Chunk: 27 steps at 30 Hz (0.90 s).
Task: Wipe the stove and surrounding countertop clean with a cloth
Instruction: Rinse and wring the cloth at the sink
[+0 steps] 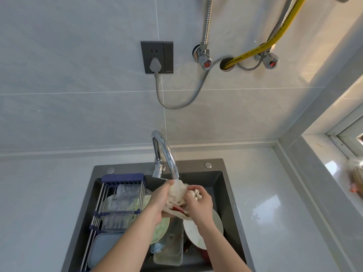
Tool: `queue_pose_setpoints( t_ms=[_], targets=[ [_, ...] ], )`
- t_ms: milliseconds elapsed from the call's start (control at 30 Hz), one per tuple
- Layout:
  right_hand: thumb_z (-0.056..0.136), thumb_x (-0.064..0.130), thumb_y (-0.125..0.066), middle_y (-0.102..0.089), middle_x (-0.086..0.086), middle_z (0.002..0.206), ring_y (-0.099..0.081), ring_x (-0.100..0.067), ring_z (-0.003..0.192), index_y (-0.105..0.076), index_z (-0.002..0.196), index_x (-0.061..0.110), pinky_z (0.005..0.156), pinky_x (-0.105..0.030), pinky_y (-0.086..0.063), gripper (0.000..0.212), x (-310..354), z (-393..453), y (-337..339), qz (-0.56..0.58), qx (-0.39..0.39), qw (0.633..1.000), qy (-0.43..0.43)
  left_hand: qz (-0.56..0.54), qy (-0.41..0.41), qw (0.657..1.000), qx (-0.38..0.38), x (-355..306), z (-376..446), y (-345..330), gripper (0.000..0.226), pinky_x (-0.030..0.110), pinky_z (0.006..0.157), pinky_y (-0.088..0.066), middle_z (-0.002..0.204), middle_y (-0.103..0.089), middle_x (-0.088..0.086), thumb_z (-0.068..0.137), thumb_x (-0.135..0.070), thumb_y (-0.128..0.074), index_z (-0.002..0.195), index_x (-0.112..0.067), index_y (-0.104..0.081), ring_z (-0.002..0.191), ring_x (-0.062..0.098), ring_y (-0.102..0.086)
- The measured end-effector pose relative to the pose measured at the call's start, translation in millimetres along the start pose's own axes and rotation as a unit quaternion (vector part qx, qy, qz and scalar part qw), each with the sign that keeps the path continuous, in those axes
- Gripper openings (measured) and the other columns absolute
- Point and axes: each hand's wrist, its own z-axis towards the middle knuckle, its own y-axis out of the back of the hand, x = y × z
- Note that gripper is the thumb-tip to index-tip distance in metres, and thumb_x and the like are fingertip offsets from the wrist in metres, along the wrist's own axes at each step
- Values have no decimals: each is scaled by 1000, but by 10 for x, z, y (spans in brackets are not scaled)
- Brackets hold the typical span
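A crumpled off-white cloth [177,194] is bunched between both my hands over the dark sink [222,185], right under the spout of the chrome faucet [167,154]. My left hand [160,203] grips the cloth's left side. My right hand [198,203] curls its fingers round the right side, squeezing a fold. A loose end of the cloth hangs below my hands. The stove is out of view. Pale grey countertop [275,203] surrounds the sink.
The sink holds dirty plates [204,232], a green plate [162,230], a rectangular tray [169,250] and a metal drying rack [110,205] with clear glasses. A wall socket with plug [156,57], valves and a yellow hose [255,50] are on the tiled wall. A window sill lies right.
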Motion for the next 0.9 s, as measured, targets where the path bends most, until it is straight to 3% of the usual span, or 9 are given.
queue_pose_setpoints(
  t_ms=[100,167,233,333,433,533,633,767,900],
  targets=[
    [73,24,-66,-70,17,104,-69,-6,98,-66,113,37,83,-35,-61,42,-39,27,34,-46,47,995,70,63,-12,998,-30,-71,77,-54,44,47,93,-57,119,-70,7,91,-62,-56,118,-28,-64,104,29,-69],
    [71,34,-69,-63,20,121,-65,-1,109,-53,135,36,91,-27,-57,66,-72,59,38,-65,62,993,78,94,-56,993,-45,-94,85,-102,36,36,82,-54,116,-69,-1,93,-49,-63,122,-28,-64,101,20,-67],
    [66,45,-70,-58,14,129,-62,-3,113,-51,138,31,95,-30,-56,75,-79,70,41,-72,51,996,33,84,-105,989,-67,-76,57,-135,21,29,68,-52,107,-71,-5,97,-35,-67,116,-29,-66,94,15,-68],
    [64,46,-69,-70,1,108,-70,-11,92,-64,105,28,82,-36,-61,44,-65,141,95,-63,62,996,-33,59,-160,984,-57,-9,27,-177,12,39,77,-61,106,-75,-1,98,-30,-67,109,-32,-70,95,20,-72],
    [68,45,-69,-71,3,105,-71,-11,93,-68,101,38,84,-37,-61,34,-75,212,161,-99,105,989,-24,42,-148,987,-48,37,44,-165,19,49,88,-61,102,-77,5,99,-20,-56,102,-27,-73,95,27,-74],
    [70,47,-65,-64,8,126,-65,-5,110,-61,133,49,100,-37,-56,63,-162,233,111,-121,132,984,8,30,-120,990,-60,-30,69,-181,21,44,84,-60,100,-77,9,101,-26,-53,102,-19,-72,91,28,-74],
    [72,45,-69,-57,7,141,-63,-6,119,-38,155,41,101,-35,-56,88,-230,196,46,-65,113,991,1,51,-116,989,-75,-90,33,-241,26,36,80,-57,97,-75,3,96,-46,-66,99,-20,-71,91,22,-71],
    [86,48,-78,-57,7,135,-63,-3,106,-47,148,33,79,-20,-53,71,-133,172,-1,90,92,986,-103,70,-143,986,-54,-116,-5,-244,25,38,86,-54,100,-73,0,97,-47,-64,98,-23,-70,94,16,-68],
    [91,55,-70,-76,2,106,-74,-8,89,-69,115,19,72,-20,-56,42,-41,155,-94,70,89,990,-87,50,-162,981,-89,-49,39,-207,21,45,79,-60,87,-77,5,99,-27,-57,90,-18,-73,84,26,-74]
  ],
)
